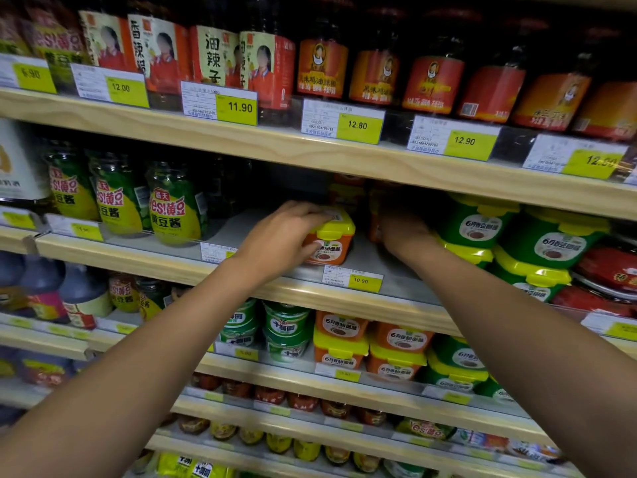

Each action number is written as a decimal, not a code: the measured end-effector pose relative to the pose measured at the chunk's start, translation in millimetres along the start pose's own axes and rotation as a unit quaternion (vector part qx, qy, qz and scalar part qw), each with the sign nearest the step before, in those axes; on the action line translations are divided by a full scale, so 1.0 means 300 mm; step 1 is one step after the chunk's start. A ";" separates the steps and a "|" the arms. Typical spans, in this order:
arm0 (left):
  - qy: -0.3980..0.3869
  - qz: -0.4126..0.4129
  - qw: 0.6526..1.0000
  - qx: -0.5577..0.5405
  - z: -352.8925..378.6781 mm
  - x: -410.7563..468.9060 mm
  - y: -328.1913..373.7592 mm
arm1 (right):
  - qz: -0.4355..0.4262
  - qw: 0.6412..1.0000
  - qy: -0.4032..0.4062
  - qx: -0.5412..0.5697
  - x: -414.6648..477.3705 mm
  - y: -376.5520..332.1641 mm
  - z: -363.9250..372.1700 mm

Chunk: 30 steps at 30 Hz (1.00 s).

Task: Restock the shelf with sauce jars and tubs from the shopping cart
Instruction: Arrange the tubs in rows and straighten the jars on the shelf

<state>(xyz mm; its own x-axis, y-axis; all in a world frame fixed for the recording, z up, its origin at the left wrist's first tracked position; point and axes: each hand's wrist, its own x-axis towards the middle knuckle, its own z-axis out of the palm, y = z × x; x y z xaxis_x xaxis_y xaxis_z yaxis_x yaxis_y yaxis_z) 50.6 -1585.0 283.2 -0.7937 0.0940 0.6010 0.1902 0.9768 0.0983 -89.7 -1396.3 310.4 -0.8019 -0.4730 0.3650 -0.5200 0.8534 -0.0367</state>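
Left hand (279,236) grips an orange plastic sauce tub (329,241) with yellow lid, labelled 甜面酱; at three o'clock, right hand (405,232), fingers hidden.

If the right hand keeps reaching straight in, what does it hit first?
Probably the orange tub in the shadow just behind the right hand, left of the green tubs; depth there is unclear.

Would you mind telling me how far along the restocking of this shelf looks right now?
Mid-job. The green tubs stand stacked at the right. The left hand is setting an orange tub at the shelf front; the right hand reaches deeper. Bare shelf beside the tub remains unfilled. The cart is out of view.
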 end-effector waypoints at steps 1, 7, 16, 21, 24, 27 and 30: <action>-0.002 -0.003 1.000 0.003 -0.001 0.003 0.000 | -0.002 1.000 -0.007 0.009 0.002 0.001 0.003; -0.056 -0.011 0.998 0.017 -0.015 0.073 0.010 | -0.004 1.000 -0.022 0.021 -0.011 0.031 0.021; -0.106 -0.043 0.993 -0.007 0.094 0.252 0.001 | 0.012 0.999 -0.038 -0.015 -0.016 0.022 0.023; -0.098 -0.056 0.993 -0.033 0.136 0.290 0.003 | 0.017 0.999 -0.033 -0.034 -0.013 0.025 0.031; -0.105 -0.055 0.992 -0.038 0.142 0.298 -0.003 | 0.015 0.998 -0.041 -0.043 -0.008 0.026 0.028; -0.120 -0.064 0.990 -0.029 0.149 0.302 -0.008 | 0.020 0.998 -0.040 -0.046 0.000 0.028 0.031; -0.135 -0.075 0.988 -0.016 0.153 0.299 -0.012 | 0.018 0.998 -0.042 -0.046 0.006 0.032 0.050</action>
<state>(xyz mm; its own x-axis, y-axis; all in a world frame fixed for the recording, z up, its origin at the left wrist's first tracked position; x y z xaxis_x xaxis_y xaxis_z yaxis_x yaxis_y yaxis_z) -47.8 -1571.3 300.2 -0.9389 0.0011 0.3442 0.0740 0.9773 0.1986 -100.6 -1392.3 296.9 -0.8432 -0.4556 0.2852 -0.4647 0.8846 0.0394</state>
